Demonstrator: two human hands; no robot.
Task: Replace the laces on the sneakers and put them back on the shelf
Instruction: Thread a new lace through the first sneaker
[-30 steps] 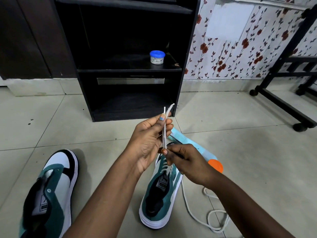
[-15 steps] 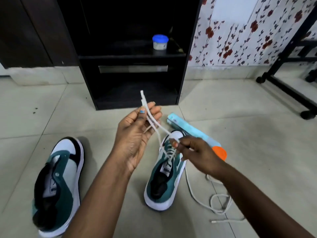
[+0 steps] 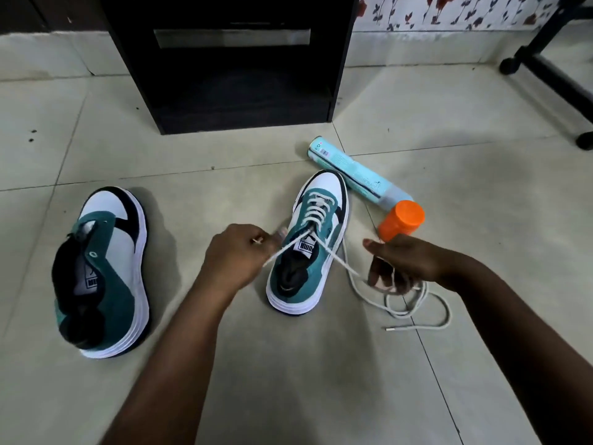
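Observation:
Two teal, white and black sneakers stand on the tiled floor. The laced sneaker (image 3: 313, 242) is in the middle, with a white lace (image 3: 316, 210) through its eyelets. My left hand (image 3: 237, 255) grips one lace end to the left of the tongue. My right hand (image 3: 404, 261) grips the other end to the right, its fingers curled round it. A second, loose white lace (image 3: 417, 313) lies coiled on the floor under my right hand. The other sneaker (image 3: 102, 271) has no lace and sits at the left.
A black shelf unit (image 3: 231, 62) stands against the wall straight ahead, its lowest bay open. A light blue spray can (image 3: 356, 173) with an orange cap (image 3: 402, 220) lies just right of the laced sneaker. A black wheeled rack (image 3: 552, 72) stands at the right.
Both hands have dropped from in front of the shelf to the sneaker and drawn the two lace ends apart, left and right. The camera has tilted down.

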